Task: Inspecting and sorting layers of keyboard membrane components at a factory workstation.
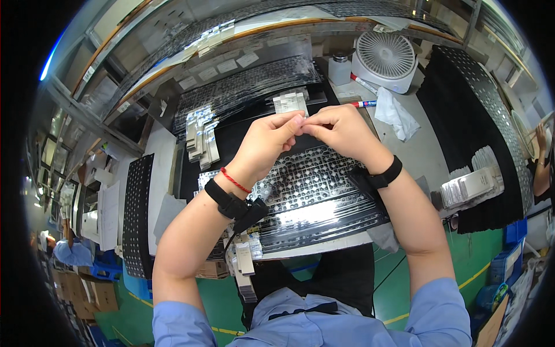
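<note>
Blue shirt (300, 331), cut off below; left hand (267, 140) and right hand (346, 130) together; both grips pinched, contents indiscernible.

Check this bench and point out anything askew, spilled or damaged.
Two things look untidy. A crumpled white cloth lies loose near the white fan, bunched rather than folded. The pale strips at the front appear to jut past the bench's near edge, staggered unevenly. I see no clear spill or damage.
</note>
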{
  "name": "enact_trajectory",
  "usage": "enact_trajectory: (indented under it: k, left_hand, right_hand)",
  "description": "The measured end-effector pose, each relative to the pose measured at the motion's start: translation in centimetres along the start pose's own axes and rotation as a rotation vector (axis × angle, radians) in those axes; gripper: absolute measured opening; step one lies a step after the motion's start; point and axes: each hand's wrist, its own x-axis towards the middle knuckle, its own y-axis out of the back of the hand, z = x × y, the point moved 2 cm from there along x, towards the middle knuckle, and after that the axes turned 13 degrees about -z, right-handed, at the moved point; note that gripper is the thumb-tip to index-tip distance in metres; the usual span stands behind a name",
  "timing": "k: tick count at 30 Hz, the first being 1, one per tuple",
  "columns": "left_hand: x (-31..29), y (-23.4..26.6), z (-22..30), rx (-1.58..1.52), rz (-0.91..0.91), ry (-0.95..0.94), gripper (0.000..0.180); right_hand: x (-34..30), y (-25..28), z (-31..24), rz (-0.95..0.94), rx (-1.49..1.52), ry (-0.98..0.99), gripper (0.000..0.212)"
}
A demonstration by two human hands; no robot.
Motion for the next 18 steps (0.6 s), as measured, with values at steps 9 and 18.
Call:
enact_trajectory:
  k: [9, 18]
  left_hand:
    - [-0.6, 0.9, 0.3, -0.103, 0.049, -0.064, 0.021]
    - [-10.4, -3.0, 1.9, 0.376, -0.649, 0.289, 0.009]
  right_hand:
    - [-0.1, -0.4, 1.2, -0.02, 0.473, -0.034, 0.02]
    - [-0.1, 1.6, 3.7, 0.125, 0.363, -0.234, 0.028]
